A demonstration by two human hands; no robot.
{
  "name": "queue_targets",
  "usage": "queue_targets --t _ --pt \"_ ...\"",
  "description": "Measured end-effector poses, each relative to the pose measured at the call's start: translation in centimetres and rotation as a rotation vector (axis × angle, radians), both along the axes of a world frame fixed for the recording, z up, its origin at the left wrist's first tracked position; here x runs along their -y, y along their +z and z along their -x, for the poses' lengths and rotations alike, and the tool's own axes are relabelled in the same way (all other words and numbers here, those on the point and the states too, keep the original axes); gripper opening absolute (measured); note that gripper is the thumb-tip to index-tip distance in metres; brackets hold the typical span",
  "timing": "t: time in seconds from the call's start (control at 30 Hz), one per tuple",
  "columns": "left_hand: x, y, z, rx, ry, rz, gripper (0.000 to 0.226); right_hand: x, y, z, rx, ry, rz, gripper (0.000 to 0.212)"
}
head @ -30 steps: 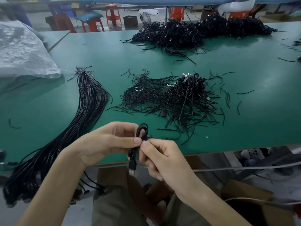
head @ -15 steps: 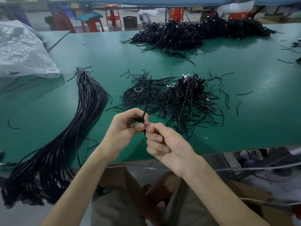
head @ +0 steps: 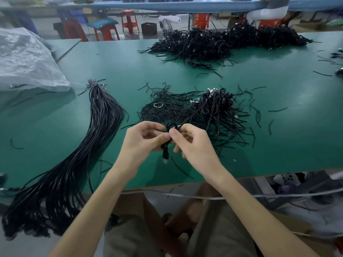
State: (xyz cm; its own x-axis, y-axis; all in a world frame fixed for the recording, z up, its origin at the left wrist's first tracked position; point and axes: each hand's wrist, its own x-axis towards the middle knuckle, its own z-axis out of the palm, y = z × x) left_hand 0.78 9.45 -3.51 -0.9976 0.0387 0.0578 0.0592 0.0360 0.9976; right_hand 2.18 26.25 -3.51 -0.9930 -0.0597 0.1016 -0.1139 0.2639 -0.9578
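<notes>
A small coiled black cable [head: 169, 127] with a USB plug [head: 165, 156] hanging below is held between both hands over the green table [head: 130, 67]. My left hand [head: 143, 143] pinches the coil from the left with thumb and fingers. My right hand [head: 194, 145] pinches a thin black tie at the coil from the right; the tie's free end sticks up and right. Just beyond the hands lies a heap of loose black ties [head: 167, 108] and a heap of coiled cables [head: 219, 108].
A long bundle of black cables [head: 96, 130] runs from mid-left off the table's front edge. A grey plastic bag [head: 24, 60] lies far left. A larger pile of coiled cables [head: 222, 43] sits at the back. Red stools [head: 130, 21] stand beyond the table.
Both hands rose with the coil from below the table edge to over the table. The tie's free end, upright half a second ago, now leans to the right.
</notes>
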Motion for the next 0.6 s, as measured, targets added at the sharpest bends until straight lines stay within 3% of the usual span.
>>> queue_targets --t 0.17,0.23,0.37,0.43,0.5,0.57,0.6 --pt "0.6 0.4 0.6 -0.027 -0.035 0.132 0.019 -1.4 1.9 3.1 0.061 -0.012 0.082 0.013" --pt "2.3 0.1 1.3 -0.045 0.053 0.448 0.016 -3.1 3.6 5.6 0.109 -0.057 0.069 0.014" --pt "6.4 -1.0 1.8 -0.100 0.421 1.171 0.028 -6.2 6.2 10.1 0.106 -0.260 0.005 0.023" --pt "8.1 -1.5 2.0 -0.024 0.499 1.377 0.034 -7.2 5.9 10.7 0.120 -0.278 -0.180 0.035" --pt "9.3 -1.8 2.2 0.075 0.488 1.468 0.039 -7.8 4.6 10.5 0.151 -0.265 -0.441 0.062" --pt "10.1 -1.9 2.4 0.082 0.448 1.525 0.035 -7.6 3.4 9.9 0.125 -0.245 -0.516 0.088" --pt "10.2 -1.9 2.4 0.065 0.435 1.532 0.030 -7.2 2.9 9.4 0.081 -0.242 -0.504 0.088"
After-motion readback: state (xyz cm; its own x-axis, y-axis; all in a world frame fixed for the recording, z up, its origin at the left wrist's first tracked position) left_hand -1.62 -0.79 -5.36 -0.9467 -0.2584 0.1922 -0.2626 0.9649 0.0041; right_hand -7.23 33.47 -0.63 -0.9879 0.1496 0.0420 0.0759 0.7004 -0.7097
